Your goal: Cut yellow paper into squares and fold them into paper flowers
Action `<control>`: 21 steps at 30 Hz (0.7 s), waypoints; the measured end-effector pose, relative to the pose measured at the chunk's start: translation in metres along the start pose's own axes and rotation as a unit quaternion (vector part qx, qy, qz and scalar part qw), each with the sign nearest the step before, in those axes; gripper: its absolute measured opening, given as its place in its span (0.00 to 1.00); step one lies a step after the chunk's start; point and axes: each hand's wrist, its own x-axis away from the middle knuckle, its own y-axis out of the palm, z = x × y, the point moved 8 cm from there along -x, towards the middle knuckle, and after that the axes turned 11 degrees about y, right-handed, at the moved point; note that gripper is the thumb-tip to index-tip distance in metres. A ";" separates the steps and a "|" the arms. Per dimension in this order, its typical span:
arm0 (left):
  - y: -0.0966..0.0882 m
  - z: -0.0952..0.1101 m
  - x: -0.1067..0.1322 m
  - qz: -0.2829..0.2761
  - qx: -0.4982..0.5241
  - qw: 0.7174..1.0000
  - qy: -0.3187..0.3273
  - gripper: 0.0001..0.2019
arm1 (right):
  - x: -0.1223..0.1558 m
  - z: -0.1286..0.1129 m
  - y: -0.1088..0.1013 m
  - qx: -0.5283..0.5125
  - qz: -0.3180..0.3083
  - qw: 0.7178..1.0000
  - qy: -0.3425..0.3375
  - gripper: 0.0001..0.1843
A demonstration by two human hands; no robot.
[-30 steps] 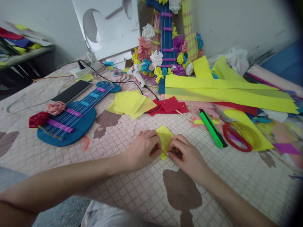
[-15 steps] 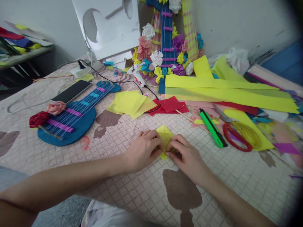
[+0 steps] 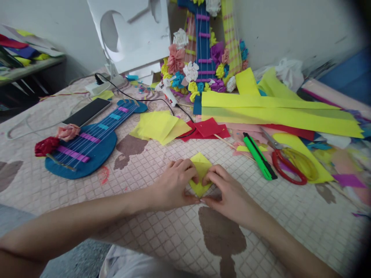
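Observation:
A small square of yellow crepe paper point(image 3: 202, 166) lies on the tablecloth, turned with a corner toward me. My left hand point(image 3: 176, 186) grips its left side, fingers curled on the paper and thumb low near the close corner. From the other side my right hand point(image 3: 227, 189) holds the right edge, its index finger bent on the paper. Both thumb tips nearly meet just below the near corner. Beyond my hands lie a stack of yellow paper squares point(image 3: 158, 127) and red paper squares point(image 3: 207, 129).
To the left are a blue paper guitar point(image 3: 87, 150) with paper roses and a dark phone point(image 3: 87, 111). A glue gun point(image 3: 168, 92) stands behind. On the right lie a green cutter point(image 3: 260, 156), scissors point(image 3: 288, 166) and yellow strips point(image 3: 278, 116). Decorated guitars point(image 3: 204, 50) lean at the back.
Both thumbs have moved down toward me, from the middle of the yellow paper to below its near corner. More of the paper's lower part shows between my hands.

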 end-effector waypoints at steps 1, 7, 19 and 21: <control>0.000 0.000 0.000 -0.002 0.002 1.000 0.000 0.19 | 0.000 0.000 0.000 -0.005 -0.008 1.000 -0.004 0.13; -0.002 -0.002 0.000 -0.006 0.006 1.000 -0.002 0.17 | -0.001 -0.003 0.002 0.025 0.015 1.000 0.011 0.04; -0.019 -0.015 0.000 0.114 0.088 0.990 -0.002 0.10 | -0.002 -0.002 0.008 0.068 0.050 0.996 0.029 0.08; -0.024 -0.008 0.000 0.138 0.105 0.985 0.021 0.09 | -0.002 -0.002 0.008 0.063 0.050 0.996 0.028 0.08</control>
